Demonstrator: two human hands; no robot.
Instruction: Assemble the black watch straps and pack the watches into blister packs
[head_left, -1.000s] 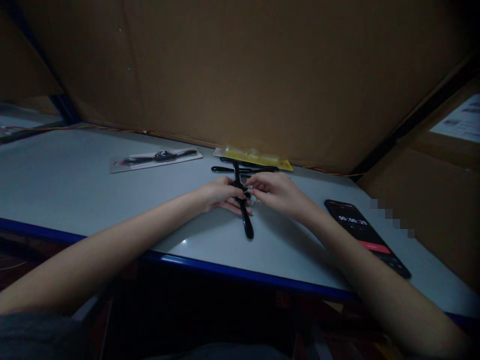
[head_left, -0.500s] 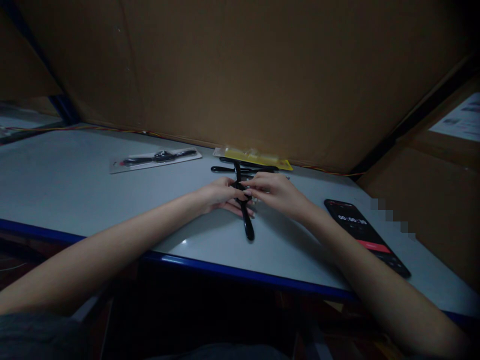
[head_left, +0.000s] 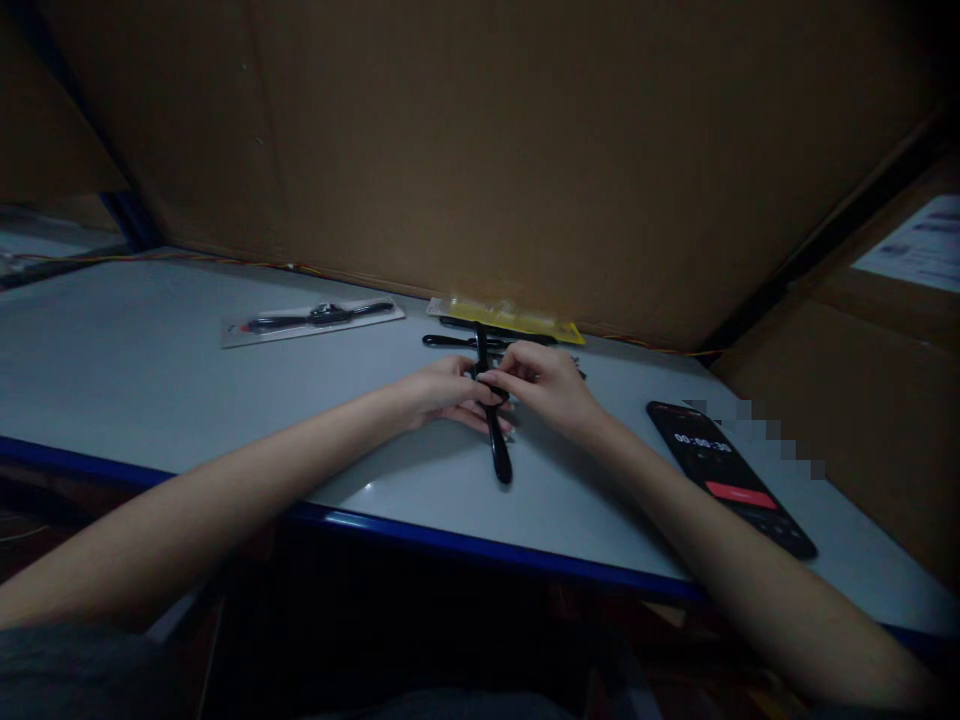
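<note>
while left hand [head_left: 444,393] cradles tool [head_left: 497,440], right hand [head_left: 551,385] pinches.

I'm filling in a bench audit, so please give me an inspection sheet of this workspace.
Surface: pale tabletop with a blue front edge.
Job's things: black two-handled tool in hand, its middle mostly covered by fingers; another black-handled tool lies behind it.
Clutter: packaged black tool toward the left; yellow-backed packaging at the back; phone showing timer digits at the right.
Hands: left hand grips the held tool; right hand has its fingertips at the tool's middle, and whether they pinch a small part is hidden.
Cables: thin wires along the back edge.
Surroundings: brown panel behind; printed sheet at the right.
</note>
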